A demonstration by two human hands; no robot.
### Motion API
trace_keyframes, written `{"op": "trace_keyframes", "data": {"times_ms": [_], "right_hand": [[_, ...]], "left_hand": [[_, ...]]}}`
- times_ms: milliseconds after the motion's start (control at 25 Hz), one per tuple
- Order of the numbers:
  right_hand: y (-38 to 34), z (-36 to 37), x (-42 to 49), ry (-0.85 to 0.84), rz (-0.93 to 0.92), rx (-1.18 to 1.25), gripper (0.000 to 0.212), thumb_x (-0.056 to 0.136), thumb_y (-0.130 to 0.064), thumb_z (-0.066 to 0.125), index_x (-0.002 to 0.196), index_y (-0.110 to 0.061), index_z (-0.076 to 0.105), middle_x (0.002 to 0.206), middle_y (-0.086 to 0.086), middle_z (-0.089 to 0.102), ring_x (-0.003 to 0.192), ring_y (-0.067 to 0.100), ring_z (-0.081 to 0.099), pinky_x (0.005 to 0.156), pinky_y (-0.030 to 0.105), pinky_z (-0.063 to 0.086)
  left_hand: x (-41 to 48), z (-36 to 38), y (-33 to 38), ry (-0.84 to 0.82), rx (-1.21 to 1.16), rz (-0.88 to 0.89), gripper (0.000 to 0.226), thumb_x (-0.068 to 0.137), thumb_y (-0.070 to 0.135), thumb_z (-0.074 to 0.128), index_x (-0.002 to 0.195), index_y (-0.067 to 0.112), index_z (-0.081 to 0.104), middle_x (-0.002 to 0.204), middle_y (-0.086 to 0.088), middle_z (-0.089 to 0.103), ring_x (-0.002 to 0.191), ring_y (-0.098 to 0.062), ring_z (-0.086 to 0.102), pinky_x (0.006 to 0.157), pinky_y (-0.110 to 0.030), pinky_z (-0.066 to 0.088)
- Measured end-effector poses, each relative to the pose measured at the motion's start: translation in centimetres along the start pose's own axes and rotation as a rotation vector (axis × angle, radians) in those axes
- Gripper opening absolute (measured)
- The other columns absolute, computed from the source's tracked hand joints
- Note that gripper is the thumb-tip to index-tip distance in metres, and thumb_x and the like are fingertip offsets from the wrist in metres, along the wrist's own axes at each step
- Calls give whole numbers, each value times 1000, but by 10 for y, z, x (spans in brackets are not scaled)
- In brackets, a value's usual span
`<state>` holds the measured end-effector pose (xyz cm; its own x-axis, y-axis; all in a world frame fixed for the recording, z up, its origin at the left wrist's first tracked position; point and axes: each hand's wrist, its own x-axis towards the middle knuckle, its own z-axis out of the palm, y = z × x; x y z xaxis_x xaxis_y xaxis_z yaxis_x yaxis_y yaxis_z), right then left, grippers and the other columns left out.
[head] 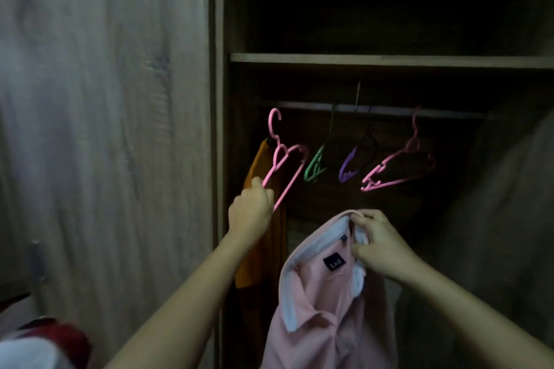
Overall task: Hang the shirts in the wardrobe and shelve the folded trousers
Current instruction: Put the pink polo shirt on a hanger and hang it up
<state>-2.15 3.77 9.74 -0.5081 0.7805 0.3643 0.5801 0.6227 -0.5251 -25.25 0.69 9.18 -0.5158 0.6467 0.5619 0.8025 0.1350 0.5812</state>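
Open wardrobe (220, 99), seen from the head camera, interior dim. At centre left, the left hand (250, 213) curls its fingers round the lower end of a pink hanger (284, 165), which tilts up and to the right; its hook lies close to the left end of the rail (449, 113), and whether it rests on the rail cannot be told. At lower centre, the right hand (380, 243) pinches the white-lined collar of a pink polo shirt (323, 308), which hangs from that grip in front of the wardrobe opening, a dark label showing inside the neck. An orange garment (260, 249) hangs at the far left of the compartment, just behind the left hand. Along the rail, left to right: a green hanger (314, 168), a purple hanger (349, 168), a black hanger (370, 141) and a second pink hanger (398, 171). A shelf (389, 60) spans the compartment above the rail. The wardrobe door (105, 129) fills the left of the frame; a red item (60, 335) sits at lower left.
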Motion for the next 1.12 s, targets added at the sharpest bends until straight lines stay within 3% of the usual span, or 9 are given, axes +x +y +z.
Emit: {"op": "trace_keyframes", "data": {"times_ms": [160,280,400,520,640,720,880,1000,1120], "right_hand": [[-14,36,-17,-40,119,-60,51,82,-2,57,132,1,46,139,9,33,125,21,42,96,14,27],[-14,48,-20,-38,191,-136,46,81,-1,58,126,3,51,139,15,33,126,25,42,101,21,30],[-17,51,-20,-43,238,-188,47,79,-2,59,126,2,53,141,15,33,126,26,42,102,23,31],[-29,51,-20,-38,232,-193,48,76,-5,61,124,-1,55,140,15,34,124,29,44,103,26,34],[-53,52,-22,-94,117,-261,51,71,-14,61,121,-5,57,137,13,39,120,29,48,103,28,37],[-76,57,-25,-143,0,-299,53,70,-17,61,122,-9,57,138,9,39,118,32,50,102,31,40],[-114,58,-35,-103,-250,-580,52,80,-29,55,131,-25,49,139,-1,42,114,31,45,96,38,41],[-115,26,-41,65,-519,-710,53,81,-55,36,124,-28,52,113,-2,62,102,23,56,81,39,40],[-113,-3,-36,278,-743,-754,46,93,-55,26,92,-22,59,70,-2,68,56,22,65,45,24,37]], "left_hand": [[-87,-43,-64,-19,122,-4,29,96,33,36,93,6,46,82,-25,65,80,-47,61,67,-47,47],[-121,-80,-103,7,99,146,49,87,50,27,83,7,50,63,-20,62,59,-43,60,51,-38,42],[-134,-121,-138,81,49,375,23,90,39,39,77,21,45,48,-9,53,42,-29,52,42,-31,34],[-141,-142,-159,49,-32,451,25,91,45,42,77,24,45,48,5,44,42,-13,44,46,-21,30],[-147,-133,-166,21,-49,496,47,93,55,35,77,17,56,52,10,47,44,-7,47,46,-17,34],[-151,-116,-157,-8,-64,510,56,93,61,28,81,16,59,54,4,56,45,-9,54,46,-25,44],[-163,-86,-126,11,-199,433,32,90,55,38,86,26,47,59,-7,63,55,-16,58,50,-20,37],[-163,-85,-108,94,-375,357,19,89,43,42,88,26,52,59,5,58,59,0,54,51,-3,32],[-153,-86,-92,166,-354,382,28,93,49,39,88,26,55,60,6,58,55,0,53,52,-7,34]]}}
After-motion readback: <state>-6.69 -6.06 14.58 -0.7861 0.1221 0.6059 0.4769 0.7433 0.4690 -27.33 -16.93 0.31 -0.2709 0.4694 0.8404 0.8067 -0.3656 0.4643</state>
